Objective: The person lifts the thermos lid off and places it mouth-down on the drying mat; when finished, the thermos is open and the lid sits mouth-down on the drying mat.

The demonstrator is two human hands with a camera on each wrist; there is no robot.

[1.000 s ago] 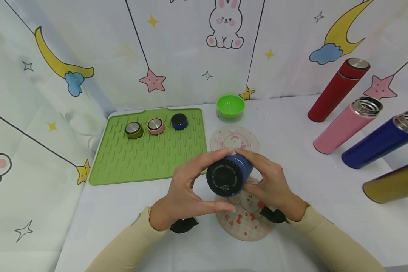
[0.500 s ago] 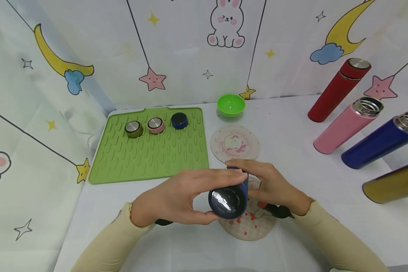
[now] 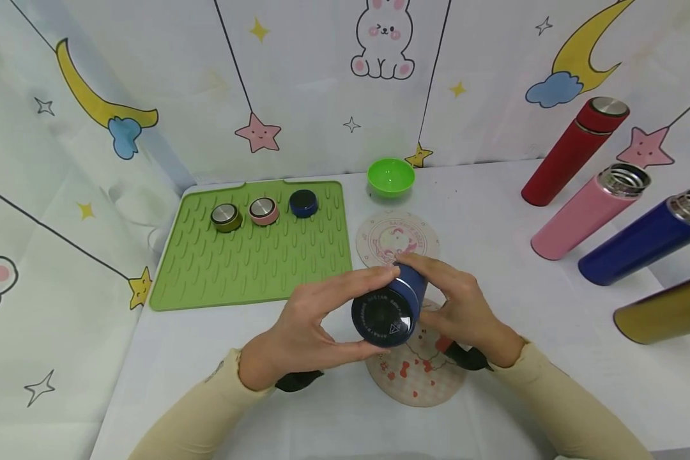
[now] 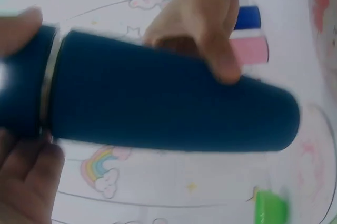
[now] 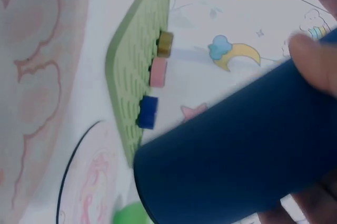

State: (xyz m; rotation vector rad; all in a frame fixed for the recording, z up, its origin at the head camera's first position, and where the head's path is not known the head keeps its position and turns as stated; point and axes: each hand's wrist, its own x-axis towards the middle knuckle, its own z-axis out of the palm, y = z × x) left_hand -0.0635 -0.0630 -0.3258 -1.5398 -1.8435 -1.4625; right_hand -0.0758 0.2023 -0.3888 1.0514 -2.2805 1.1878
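A blue thermos (image 3: 409,284) is tilted in mid-table in the head view, its round black lid top (image 3: 383,317), with small print and a triangle mark, facing me. My left hand (image 3: 310,329) grips the lid end, fingertips on the upper edge and thumb at the lower edge. My right hand (image 3: 466,303) holds the body from the right. In the left wrist view a silver ring (image 4: 51,77) parts the lid from the long body, and the right hand (image 4: 205,24) is on the body's side. The right wrist view shows the body (image 5: 237,150) large and blurred.
A green mat (image 3: 253,268) at left bears olive (image 3: 226,218), pink (image 3: 263,211) and blue lids (image 3: 303,204). Red (image 3: 572,153), pink (image 3: 586,214), blue (image 3: 644,239) and olive bottles (image 3: 667,306) stand at right. A green bowl (image 3: 391,179) and round coasters (image 3: 374,236) (image 3: 420,386) lie mid-table.
The thermos dipped toward me and came back up. My left hand reached across the lid top, then returned to its edge. The triangle mark has shifted right around the lid top.
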